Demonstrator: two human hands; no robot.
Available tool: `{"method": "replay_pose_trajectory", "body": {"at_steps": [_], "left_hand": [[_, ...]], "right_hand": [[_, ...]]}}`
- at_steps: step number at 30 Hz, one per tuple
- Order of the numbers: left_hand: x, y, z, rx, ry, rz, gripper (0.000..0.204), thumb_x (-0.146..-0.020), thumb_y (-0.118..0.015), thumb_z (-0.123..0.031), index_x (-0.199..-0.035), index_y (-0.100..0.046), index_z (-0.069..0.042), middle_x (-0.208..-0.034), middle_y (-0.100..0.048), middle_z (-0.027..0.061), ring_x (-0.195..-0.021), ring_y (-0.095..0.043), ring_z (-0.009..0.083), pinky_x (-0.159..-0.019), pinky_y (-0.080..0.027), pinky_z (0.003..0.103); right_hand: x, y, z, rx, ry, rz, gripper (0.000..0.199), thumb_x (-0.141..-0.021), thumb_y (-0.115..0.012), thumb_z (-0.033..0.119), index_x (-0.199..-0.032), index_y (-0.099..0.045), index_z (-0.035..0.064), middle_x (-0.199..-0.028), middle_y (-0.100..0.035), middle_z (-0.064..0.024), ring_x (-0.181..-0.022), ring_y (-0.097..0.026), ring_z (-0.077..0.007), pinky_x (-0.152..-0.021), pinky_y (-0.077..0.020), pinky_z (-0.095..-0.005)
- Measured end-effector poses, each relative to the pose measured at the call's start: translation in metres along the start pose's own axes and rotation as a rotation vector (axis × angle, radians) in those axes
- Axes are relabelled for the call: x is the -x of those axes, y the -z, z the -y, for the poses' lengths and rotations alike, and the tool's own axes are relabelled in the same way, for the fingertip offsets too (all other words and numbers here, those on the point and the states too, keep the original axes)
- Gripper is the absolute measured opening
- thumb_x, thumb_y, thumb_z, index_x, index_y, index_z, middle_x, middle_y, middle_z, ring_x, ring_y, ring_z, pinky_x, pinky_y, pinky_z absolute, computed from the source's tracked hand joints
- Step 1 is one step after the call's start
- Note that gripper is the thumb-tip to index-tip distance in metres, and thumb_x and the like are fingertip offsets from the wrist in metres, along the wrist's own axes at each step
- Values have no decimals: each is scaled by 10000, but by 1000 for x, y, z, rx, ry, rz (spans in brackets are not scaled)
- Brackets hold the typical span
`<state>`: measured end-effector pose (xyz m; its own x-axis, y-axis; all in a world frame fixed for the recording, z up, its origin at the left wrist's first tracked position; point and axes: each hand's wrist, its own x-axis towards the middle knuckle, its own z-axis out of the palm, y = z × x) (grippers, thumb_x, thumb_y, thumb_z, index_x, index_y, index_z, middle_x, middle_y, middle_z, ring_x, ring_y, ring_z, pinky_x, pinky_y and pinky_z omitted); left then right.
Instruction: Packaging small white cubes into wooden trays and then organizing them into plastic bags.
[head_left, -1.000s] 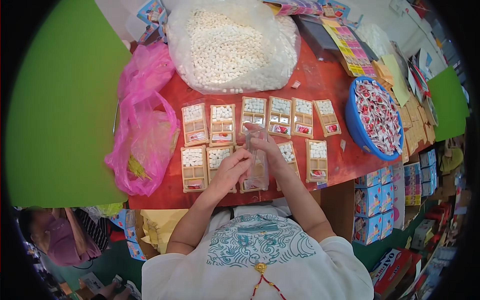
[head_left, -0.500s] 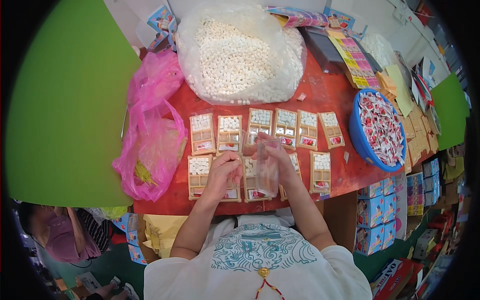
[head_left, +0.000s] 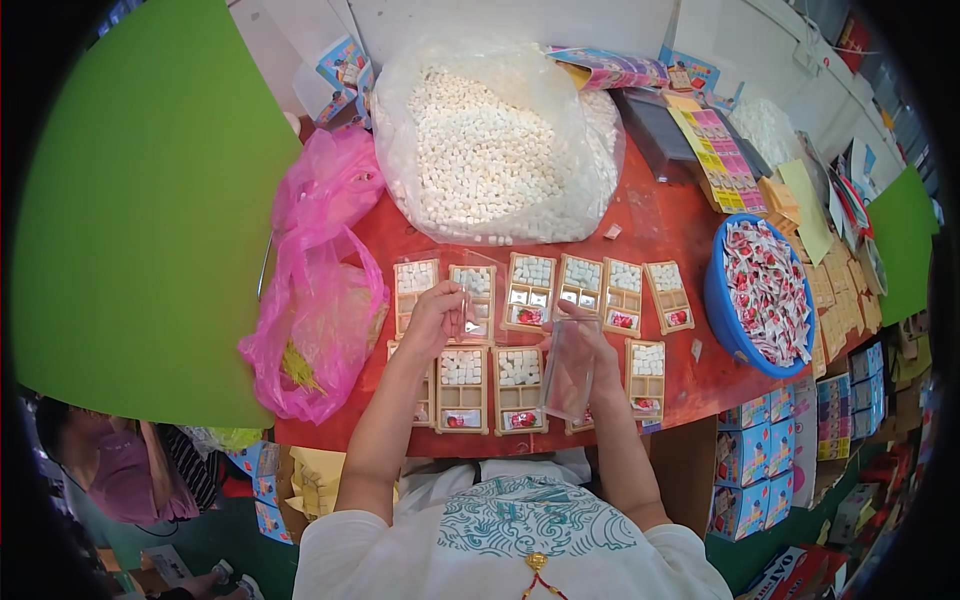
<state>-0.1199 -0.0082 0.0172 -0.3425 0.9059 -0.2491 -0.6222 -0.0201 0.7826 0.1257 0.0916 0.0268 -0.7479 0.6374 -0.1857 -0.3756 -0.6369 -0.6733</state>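
My left hand [head_left: 436, 320] is closed in a pinch on a thin clear plastic cover [head_left: 484, 262] over a beige tray in the back row. In my right hand [head_left: 594, 350] is a clear plastic stack [head_left: 569, 385], apparently of similar covers, held tilted above the front row. Several beige compartment trays [head_left: 461, 400] lie in two rows beneath and around my hands. White, cube-like pieces fill their far sections, and small red-and-white sachets [head_left: 519, 419] lie in near compartments. My forearms and the clear stack partly hide some front trays.
Behind the trays slumps a big clear bag [head_left: 590, 205] of white pieces. A blue basin [head_left: 716, 300] of sachets stands right, a pink plastic bag [head_left: 320, 260] left. A green panel [head_left: 140, 220] borders the left side. Blue boxes [head_left: 745, 440] are stacked below right; another person [head_left: 130, 465] sits lower left.
My left hand has moved away from the clear stack to a back-row tray, bringing a clear cover over it. My right hand has drawn slightly right with the stack. The view has shifted.
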Motion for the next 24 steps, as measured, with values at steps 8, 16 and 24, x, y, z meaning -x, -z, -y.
{"method": "replay_pose_trajectory", "body": {"at_steps": [8, 16, 24], "left_hand": [[10, 12, -10, -488, 29, -308, 156, -892, -452, -135, -937, -542, -16, -627, -591, 114, -381, -521, 137, -296, -360, 257], [33, -6, -5, -1536, -487, -537, 340, -883, -507, -223, -1174, -543, -53, -856, -610, 164, -780, -620, 302, -671, -480, 416], [0, -34, 30, -1863, -515, -109, 567, -871, -556, -353, -1388, -400, -180, -1463, -284, 206, -1360, -214, 439, -1044, -194, 643]], "right_hand": [[4, 1, -1, 0, 10, 22, 598, -848, -594, 287, -1356, -398, 39, -1077, -607, -172, -904, -635, -233, -782, -527, -331], [7, -3, -1, 37, 20, 49, 627, -834, -611, 311, -1362, -390, 55, -1002, -610, -133, -884, -631, -209, -750, -533, -320], [5, -4, -9, 128, -14, 28, 662, -815, -607, 337, -1368, -376, 55, -953, -612, -132, -873, -622, -203, -745, -525, -310]]}}
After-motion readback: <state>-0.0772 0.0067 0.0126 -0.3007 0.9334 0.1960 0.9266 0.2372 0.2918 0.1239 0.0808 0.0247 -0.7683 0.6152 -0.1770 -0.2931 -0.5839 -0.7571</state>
